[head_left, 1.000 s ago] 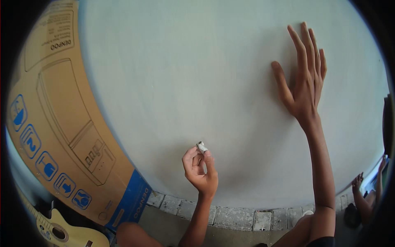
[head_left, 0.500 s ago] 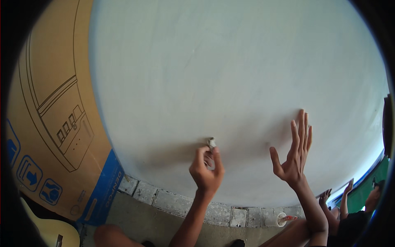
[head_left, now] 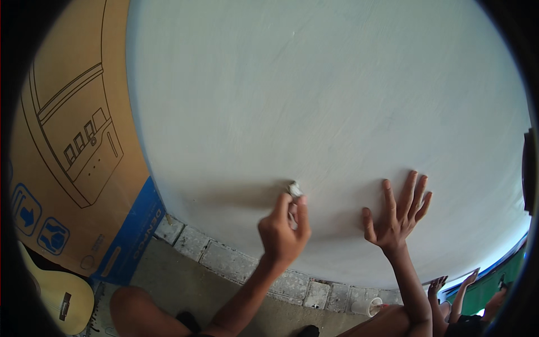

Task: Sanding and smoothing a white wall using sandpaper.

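My left hand [head_left: 282,233] pinches a small whitish crumpled wad [head_left: 294,189] between thumb and fingers, against the pale grey-white wall [head_left: 269,101]. What the wad is made of cannot be made out. To the right, my right hand [head_left: 394,220] holds nothing; its fingers are spread, with the palm toward the wall and the fingertips at its surface. Faint streaks and scuffs show on the wall.
A large brown cardboard box [head_left: 84,140] stands at the left. Below it is a guitar [head_left: 64,300]. Grey bricks [head_left: 227,261] edge the wall's foot, with a white cup [head_left: 368,306] beside them. Another person [head_left: 457,303] is at the lower right.
My right hand has come down a little and its fingers have spread wider. The left hand keeps its pinch on the wad, which sits slightly higher and farther right. The view has shifted somewhat.
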